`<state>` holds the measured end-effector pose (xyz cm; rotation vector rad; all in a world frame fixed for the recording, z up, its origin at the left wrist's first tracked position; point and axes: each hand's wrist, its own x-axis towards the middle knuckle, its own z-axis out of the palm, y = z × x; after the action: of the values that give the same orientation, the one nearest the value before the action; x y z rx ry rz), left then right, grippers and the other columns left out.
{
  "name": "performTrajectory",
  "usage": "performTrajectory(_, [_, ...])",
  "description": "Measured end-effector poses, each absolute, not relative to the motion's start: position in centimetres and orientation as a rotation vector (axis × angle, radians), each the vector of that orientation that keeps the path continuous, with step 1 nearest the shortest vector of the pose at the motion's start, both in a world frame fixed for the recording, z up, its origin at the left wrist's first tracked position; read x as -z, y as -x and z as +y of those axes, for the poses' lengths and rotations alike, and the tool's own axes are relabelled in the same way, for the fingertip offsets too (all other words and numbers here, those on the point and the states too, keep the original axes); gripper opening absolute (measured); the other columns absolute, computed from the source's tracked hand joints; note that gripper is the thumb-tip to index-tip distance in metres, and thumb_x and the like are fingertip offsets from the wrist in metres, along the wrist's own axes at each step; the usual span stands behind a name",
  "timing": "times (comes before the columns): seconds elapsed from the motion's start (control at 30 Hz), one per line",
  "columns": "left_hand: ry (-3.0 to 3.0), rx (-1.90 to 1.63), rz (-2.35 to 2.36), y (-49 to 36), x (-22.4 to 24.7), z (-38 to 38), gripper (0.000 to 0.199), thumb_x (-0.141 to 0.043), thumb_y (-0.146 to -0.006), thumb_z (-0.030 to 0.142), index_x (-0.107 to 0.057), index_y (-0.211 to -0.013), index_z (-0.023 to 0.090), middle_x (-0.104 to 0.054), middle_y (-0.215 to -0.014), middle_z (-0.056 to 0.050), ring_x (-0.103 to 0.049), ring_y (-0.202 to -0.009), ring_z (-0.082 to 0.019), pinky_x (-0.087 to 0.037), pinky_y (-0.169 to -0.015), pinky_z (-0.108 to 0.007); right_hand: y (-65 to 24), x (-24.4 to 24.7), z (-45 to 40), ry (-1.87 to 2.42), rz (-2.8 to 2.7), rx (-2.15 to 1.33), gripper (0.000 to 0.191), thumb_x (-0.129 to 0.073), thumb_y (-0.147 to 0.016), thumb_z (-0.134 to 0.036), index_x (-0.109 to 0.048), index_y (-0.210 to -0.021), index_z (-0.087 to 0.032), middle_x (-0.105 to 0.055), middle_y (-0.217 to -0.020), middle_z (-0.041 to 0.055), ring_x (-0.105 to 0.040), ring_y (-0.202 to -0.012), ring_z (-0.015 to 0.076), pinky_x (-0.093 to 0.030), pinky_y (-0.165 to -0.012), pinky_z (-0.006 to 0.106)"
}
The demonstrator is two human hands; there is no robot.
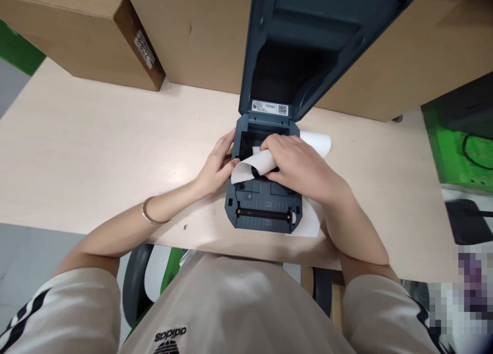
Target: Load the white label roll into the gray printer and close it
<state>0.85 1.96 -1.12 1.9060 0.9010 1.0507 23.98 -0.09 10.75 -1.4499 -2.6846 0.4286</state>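
A dark blue-grey label printer (pixel 250 196) stands on the table with its lid (pixel 304 28) raised upright. My right hand (pixel 298 161) is closed around a white paper roll (pixel 262 161) over the printer's inner bay. The roll's loose end curls out to the left, and a dark core shows at its end. My left hand (pixel 215 166) lies along the printer's left side, fingers stretched out and thumb apart, close to the paper's edge. A black roller (pixel 264 213) spans the printer's front. Part of the bay is hidden beneath my right hand.
Another white paper roll or rolled sheet (pixel 319 142) lies behind the printer's right side. White paper (pixel 310 223) shows under its front right. Cardboard boxes (pixel 96 41) line the table's back. A green and black item (pixel 468 149) is at the right, beyond the table (pixel 400 200).
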Motion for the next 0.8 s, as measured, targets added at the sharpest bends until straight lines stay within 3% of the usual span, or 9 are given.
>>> performTrajectory(0.17, [-1.929, -1.063, 0.901, -0.8, 1.2, 2.0, 0.071, -0.050, -0.103, 0.064, -0.039, -0.162, 0.027, -0.050, -0.161, -0.013, -0.048, -0.148, -0.034, -0.053, -0.114, -0.048, -25.3, -12.9, -0.8, 1.493, -2.603, -0.582, 0.024, -0.066, -0.083, -0.023, -0.048, -0.099, -0.022, -0.069, -0.098, 0.0041, -0.063, -0.086, 0.0225, -0.040, -0.074, 0.032])
performTrajectory(0.37, [-1.952, -1.055, 0.870, -0.6, 1.6, 2.2, 0.073, -0.048, -0.103, 0.065, -0.034, -0.165, 0.028, -0.047, -0.163, -0.013, -0.048, -0.147, -0.035, -0.059, -0.104, -0.045, -26.2, -14.3, -2.6, 1.480, -2.833, -0.737, 0.018, -0.068, -0.090, -0.036, -0.057, -0.085, -0.022, -0.066, -0.077, -0.0013, -0.061, -0.071, 0.0179, -0.037, -0.062, 0.029])
performTrajectory(0.43, [-1.952, -1.055, 0.880, -0.6, 1.7, 2.2, 0.072, -0.048, -0.103, 0.064, -0.035, -0.164, 0.029, -0.047, -0.163, -0.013, -0.048, -0.147, -0.035, -0.060, -0.104, -0.045, -26.5, -14.3, -3.5, 1.330, -2.879, -0.748, 0.014, -0.066, -0.094, -0.034, -0.064, -0.086, -0.022, -0.074, -0.090, 0.0002, -0.068, -0.081, 0.0192, -0.046, -0.069, 0.031])
performTrajectory(0.5, [-1.944, -1.055, 0.892, -0.6, 1.6, 2.2, 0.071, -0.050, -0.103, 0.063, -0.036, -0.164, 0.029, -0.047, -0.163, -0.013, -0.049, -0.147, -0.035, -0.059, -0.105, -0.045, -26.9, -14.0, -4.5, 1.147, -2.892, -0.711, 0.010, -0.064, -0.096, -0.029, -0.072, -0.093, -0.023, -0.078, -0.109, 0.0014, -0.072, -0.100, 0.0215, -0.053, -0.087, 0.036])
performTrajectory(0.6, [-1.935, -1.060, 0.891, -0.6, 1.5, 2.1, 0.071, -0.050, -0.103, 0.063, -0.037, -0.164, 0.029, -0.048, -0.163, -0.013, -0.050, -0.147, -0.035, -0.060, -0.104, -0.044, -27.3, -13.4, -5.9, 1.001, -2.892, -0.617, 0.018, -0.060, -0.098, -0.023, -0.078, -0.100, -0.026, -0.076, -0.124, -0.0002, -0.071, -0.117, 0.0210, -0.052, -0.109, 0.040])
performTrajectory(0.67, [-1.933, -1.069, 0.887, -0.7, 1.4, 2.1, 0.071, -0.051, -0.103, 0.063, -0.038, -0.163, 0.028, -0.048, -0.163, -0.013, -0.050, -0.147, -0.035, -0.060, -0.104, -0.044, -27.4, -13.2, -6.7, 1.015, -2.921, -0.547, 0.025, -0.056, -0.099, -0.018, -0.079, -0.097, -0.027, -0.075, -0.127, -0.0001, -0.070, -0.119, 0.0203, -0.050, -0.114, 0.042])
performTrajectory(0.8, [-1.943, -1.097, 0.886, -0.7, 1.4, 2.2, 0.072, -0.051, -0.102, 0.065, -0.040, -0.162, 0.027, -0.050, -0.162, -0.014, -0.049, -0.148, -0.035, -0.056, -0.111, -0.046, -26.9, -13.8, -7.7, 1.032, -2.976, -0.405, 0.021, -0.058, -0.092, -0.011, -0.076, -0.087, -0.021, -0.075, -0.121, 0.0057, -0.071, -0.110, 0.0218, -0.054, -0.106, 0.042])
